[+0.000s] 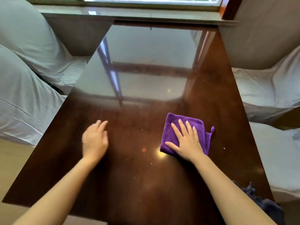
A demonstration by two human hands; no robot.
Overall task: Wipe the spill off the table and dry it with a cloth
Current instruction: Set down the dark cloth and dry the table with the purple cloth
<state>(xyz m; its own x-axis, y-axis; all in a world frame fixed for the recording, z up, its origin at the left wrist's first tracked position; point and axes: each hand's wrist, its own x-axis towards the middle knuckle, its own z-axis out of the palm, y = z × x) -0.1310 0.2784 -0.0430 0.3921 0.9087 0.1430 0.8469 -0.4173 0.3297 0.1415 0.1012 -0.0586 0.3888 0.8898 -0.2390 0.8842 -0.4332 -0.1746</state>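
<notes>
A folded purple cloth point(172, 127) lies flat on the glossy dark wooden table point(138, 176), right of centre. My right hand point(186, 140) presses down on the cloth, palm flat and fingers spread. My left hand point(95, 140) hovers low over the bare wood to the left, fingers loosely apart, holding nothing; it is blurred. No spill stands out on the shiny surface, only small specks and light reflections.
Chairs draped in white covers stand along the left side point(24, 78) and the right side point(267, 88) of the table. A window sill point(129, 13) runs behind the far edge. A dark blue cloth point(259, 203) lies at the near right corner.
</notes>
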